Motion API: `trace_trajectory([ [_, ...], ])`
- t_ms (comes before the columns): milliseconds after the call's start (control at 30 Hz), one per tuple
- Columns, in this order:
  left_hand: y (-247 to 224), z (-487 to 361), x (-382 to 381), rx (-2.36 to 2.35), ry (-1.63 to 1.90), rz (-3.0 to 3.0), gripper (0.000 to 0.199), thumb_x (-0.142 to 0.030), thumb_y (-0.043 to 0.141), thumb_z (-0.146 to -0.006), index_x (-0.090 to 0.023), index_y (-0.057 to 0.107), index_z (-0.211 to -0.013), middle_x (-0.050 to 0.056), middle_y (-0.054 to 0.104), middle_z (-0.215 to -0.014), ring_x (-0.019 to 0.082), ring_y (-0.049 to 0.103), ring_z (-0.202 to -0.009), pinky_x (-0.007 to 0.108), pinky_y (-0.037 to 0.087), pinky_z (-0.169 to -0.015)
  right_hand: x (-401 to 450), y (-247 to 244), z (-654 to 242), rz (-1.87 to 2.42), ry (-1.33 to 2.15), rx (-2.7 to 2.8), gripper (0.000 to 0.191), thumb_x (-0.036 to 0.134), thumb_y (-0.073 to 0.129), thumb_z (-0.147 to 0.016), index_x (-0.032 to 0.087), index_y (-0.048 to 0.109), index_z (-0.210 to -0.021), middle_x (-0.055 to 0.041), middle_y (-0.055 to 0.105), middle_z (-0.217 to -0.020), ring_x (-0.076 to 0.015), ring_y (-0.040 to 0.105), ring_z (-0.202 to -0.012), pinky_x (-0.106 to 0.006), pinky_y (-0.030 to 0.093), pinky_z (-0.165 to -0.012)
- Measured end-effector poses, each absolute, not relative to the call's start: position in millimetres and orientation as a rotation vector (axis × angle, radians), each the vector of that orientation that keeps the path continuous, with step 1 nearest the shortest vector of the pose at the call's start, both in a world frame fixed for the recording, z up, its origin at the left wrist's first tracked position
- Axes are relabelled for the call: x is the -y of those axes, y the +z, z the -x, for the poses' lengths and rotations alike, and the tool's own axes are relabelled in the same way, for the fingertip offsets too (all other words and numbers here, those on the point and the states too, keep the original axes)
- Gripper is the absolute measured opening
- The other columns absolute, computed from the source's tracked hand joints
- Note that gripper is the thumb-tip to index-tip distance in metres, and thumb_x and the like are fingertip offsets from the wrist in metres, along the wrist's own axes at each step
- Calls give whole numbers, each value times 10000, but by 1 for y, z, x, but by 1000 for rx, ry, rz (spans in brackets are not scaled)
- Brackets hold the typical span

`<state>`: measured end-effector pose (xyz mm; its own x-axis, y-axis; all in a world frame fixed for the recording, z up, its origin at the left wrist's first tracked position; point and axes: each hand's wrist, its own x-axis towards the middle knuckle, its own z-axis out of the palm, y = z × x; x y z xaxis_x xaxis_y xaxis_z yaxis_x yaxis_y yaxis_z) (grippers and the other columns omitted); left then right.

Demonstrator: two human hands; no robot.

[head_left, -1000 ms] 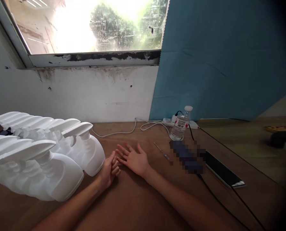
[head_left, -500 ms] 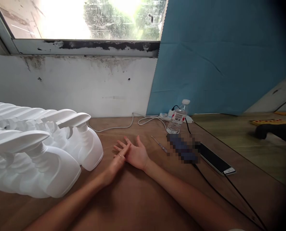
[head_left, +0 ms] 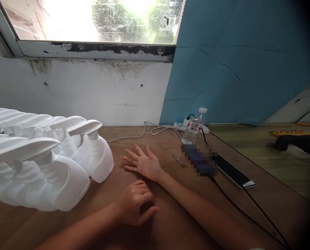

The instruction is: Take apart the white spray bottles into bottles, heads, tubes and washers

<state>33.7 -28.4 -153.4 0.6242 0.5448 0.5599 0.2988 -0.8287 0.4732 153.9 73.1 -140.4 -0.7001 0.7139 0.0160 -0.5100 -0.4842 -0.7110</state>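
Note:
My right hand [head_left: 147, 166] lies palm up on the brown table [head_left: 113, 133], its fingers spread and nothing in it. Nearer to me is my left hand [head_left: 138, 205], with a ring on one finger. Its fingers are curled in a loose fist and the thumb points out to the right; no object shows in it. The two hands are apart. A thin screwdriver [head_left: 174, 156] lies to the right of my right hand. White spray-type bottles [head_left: 71, 180] stand in rows on the left, beyond my left forearm.
A clear water bottle [head_left: 193, 130] stands by a power strip [head_left: 205, 129] and a pale cable [head_left: 129, 137] near the wall. Right of the screwdriver are a blurred-out dark item [head_left: 198, 161] and a phone [head_left: 234, 172] with black cables. A blue sheet [head_left: 222, 62] covers the wall.
My left hand has come off my right palm and moved toward me and to the right, its fingers now curled. My right hand has stayed in place with its fingers spread.

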Motion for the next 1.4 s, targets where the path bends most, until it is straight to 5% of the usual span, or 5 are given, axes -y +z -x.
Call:
trace_trajectory([
  [300, -148, -26, 16, -1076, 966, -1835, 255, -336, 514, -898, -156, 653, -782, 54, 650, -743, 151, 565, -671, 257, 421, -629, -71, -51, -79, 579, 1058, 1882, 552, 452, 751, -714, 290, 592, -1217, -44, 566, -1303, -233, 461, -1256, -436, 344, -1064],
  [600, -159, -27, -2, -1019, 1169, -1209, 366, -473, 660, -781, -148, 578, -929, 54, 611, -841, 143, 593, -683, 249, 480, -600, -80, -36, -107, 389, 1234, 1403, 359, 311, 805, -653, 196, 647, -954, -31, 714, -920, -198, 670, -830, -386, 544, -794],
  [867, -160, -32, -6, -1019, 1369, -1019, 708, -439, 778, -673, -202, 392, -1218, 119, 566, -1152, 176, 624, -827, 271, 548, -581, -86, -67, -237, 505, 1441, 685, 143, 218, 692, -731, 191, 608, -843, -2, 703, -764, -206, 695, -826, -365, 576, -826],
  [1200, -152, -32, 2, -996, 1169, -1132, 515, -441, 721, -737, -127, 539, -1103, 90, 650, -917, 159, 613, -686, 205, 480, -429, -76, -147, -273, 806, 1502, 482, 268, 341, 768, -730, 210, 636, -923, -12, 743, -787, -184, 715, -713, -276, 602, -633],
  [1400, -152, -21, -5, -980, 1160, -889, 502, -570, 512, -818, -91, 583, -949, 15, 544, -542, 123, 496, -377, 199, 339, -303, -72, -143, -273, 675, 1561, 754, 277, 340, 745, -749, 194, 668, -972, -61, 734, -1012, -220, 670, -1012, -335, 552, -874],
])
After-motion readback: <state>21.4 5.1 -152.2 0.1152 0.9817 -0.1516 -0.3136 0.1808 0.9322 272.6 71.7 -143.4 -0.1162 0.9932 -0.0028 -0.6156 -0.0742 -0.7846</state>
